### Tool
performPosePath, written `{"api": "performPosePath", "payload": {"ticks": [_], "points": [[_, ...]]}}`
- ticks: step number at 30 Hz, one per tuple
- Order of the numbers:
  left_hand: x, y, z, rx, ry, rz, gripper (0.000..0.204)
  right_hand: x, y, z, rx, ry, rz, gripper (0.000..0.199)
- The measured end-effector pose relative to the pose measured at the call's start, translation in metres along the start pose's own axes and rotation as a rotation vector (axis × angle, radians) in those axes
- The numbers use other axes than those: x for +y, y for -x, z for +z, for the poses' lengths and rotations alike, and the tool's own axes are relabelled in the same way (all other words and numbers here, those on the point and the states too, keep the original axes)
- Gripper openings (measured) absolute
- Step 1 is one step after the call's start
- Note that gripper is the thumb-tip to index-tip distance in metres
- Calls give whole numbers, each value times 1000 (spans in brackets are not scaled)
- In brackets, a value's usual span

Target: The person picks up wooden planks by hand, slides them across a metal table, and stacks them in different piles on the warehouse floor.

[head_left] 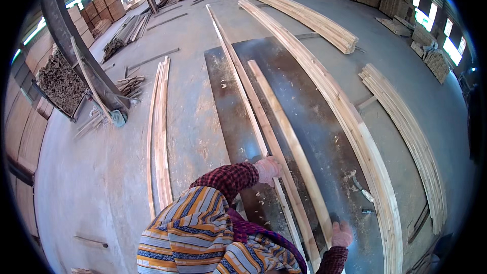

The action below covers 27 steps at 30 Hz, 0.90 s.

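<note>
My left hand (268, 170), in a pale pink glove, is closed around a long, thin wooden strip (245, 94). Just right of that strip runs a wider wooden board (276, 149). Farther right lies another long wooden board (291, 137), its far end short of the others. My right hand (342, 234), gloved too, is low at this board's right edge near its close end. Its fingers are too blurred to show whether they grip the board. The boards lie lengthwise over a dark sheet (284, 66) strewn with wood shavings.
A long stack of strips (329, 91) curves along the right, a hooked tool (362, 190) beside it. Further bundles lie far right (406, 142) and at the back (299, 15). Several boards (161, 137) lie at left, near a leaning steel post (83, 56).
</note>
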State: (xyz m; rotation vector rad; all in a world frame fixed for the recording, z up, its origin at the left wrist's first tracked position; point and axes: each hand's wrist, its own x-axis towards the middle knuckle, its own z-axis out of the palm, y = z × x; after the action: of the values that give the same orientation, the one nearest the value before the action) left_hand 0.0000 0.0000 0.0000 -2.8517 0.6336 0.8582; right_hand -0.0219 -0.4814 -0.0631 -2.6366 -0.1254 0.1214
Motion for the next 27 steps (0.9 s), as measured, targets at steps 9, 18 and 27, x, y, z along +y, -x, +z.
{"api": "performPosePath", "payload": {"ticks": [9,18,27], "points": [[-8,10,-5,86,-77,-5,51,-128,55,14,-161,226,-158,70],[-1,18,27,260,-113,-21,33,-96,28,18,-406,174,-226,48],[-2,10,27,241,-142,-13,40,-90,68,19,-396,362,-270,25]]}}
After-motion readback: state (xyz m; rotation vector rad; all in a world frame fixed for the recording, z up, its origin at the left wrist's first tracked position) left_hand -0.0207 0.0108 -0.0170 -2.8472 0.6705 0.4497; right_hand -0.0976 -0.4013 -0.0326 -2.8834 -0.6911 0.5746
